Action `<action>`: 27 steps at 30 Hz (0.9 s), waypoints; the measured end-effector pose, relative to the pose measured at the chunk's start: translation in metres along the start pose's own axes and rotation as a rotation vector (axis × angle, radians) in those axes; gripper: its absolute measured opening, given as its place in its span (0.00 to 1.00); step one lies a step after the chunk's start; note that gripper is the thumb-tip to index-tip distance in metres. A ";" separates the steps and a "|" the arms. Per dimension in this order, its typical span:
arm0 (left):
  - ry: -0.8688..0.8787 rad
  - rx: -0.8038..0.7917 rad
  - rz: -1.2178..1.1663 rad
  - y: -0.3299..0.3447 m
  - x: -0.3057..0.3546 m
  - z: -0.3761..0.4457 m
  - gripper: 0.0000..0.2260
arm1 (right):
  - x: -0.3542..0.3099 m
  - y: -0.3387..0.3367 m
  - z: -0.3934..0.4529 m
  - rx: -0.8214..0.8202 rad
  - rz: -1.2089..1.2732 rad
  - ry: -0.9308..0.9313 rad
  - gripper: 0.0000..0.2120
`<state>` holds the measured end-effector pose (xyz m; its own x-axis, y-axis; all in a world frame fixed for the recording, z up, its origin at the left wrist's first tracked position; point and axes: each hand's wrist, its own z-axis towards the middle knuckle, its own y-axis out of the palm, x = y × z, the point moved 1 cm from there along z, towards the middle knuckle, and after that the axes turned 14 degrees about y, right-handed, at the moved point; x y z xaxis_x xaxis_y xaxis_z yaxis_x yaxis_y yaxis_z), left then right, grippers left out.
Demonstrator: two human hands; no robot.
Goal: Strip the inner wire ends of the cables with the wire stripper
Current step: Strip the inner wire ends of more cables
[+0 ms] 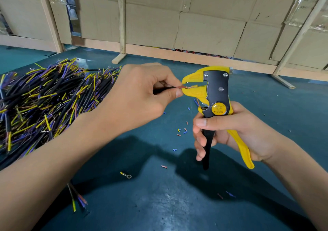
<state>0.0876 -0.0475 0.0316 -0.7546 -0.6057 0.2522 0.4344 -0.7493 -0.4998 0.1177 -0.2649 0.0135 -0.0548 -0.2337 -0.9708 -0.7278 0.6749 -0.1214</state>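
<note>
- Head view, only one angle here: the right hand [229, 131] is wrapped around the handles of the wire stripper [215, 95], holding it upright above the teal surface [159, 204]. Thumb lies across the front just under the round yellow label, fingers [199, 142] curl around the black handle, and the yellow handle sits in the palm.
- The left hand [142, 95] pinches a thin black cable [168, 88] between thumb and fingertips and has its end poked sideways into the stripper's yellow head. The jaws look partly open around a reddish inner wire, but it's tiny and I can't tell if the blades are biting it.
- Most of that cable is buried in the hand, so no idea how long it is.
- Big pile of cables [44, 102] on the left, black jackets with yellow, blue and brown ends sticking out; it's cut off by the frame edge and partly covered by the left forearm.
- Little insulation scraps [181, 132] are scattered on the surface below the tool, plus a small ring terminal [126, 175] closer to the camera.
- Another cable [76, 198] peeks out from under the left forearm, mostly hidden.
- Cardboard boxes [204, 26] behind wooden framing fill the background.
</note>
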 end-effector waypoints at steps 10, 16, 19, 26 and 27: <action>-0.051 0.026 0.032 0.001 0.007 0.000 0.09 | 0.000 0.002 0.001 -0.013 0.055 0.028 0.06; 0.089 0.081 0.199 0.004 0.014 -0.001 0.06 | -0.001 0.005 0.001 0.004 0.062 0.025 0.06; 0.097 0.082 0.226 0.006 0.014 -0.003 0.06 | -0.001 0.006 0.001 0.012 0.060 0.022 0.06; 0.083 0.111 0.209 0.006 0.016 -0.004 0.03 | 0.002 0.011 0.005 0.066 0.076 -0.018 0.09; 0.072 0.108 0.181 0.007 0.017 -0.004 0.01 | 0.003 0.011 0.005 0.070 0.081 -0.018 0.09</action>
<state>0.0756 -0.0616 0.0292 -0.6911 -0.7151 0.1049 0.6129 -0.6568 -0.4392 0.1129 -0.2543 0.0084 -0.0991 -0.1641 -0.9814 -0.6721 0.7383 -0.0556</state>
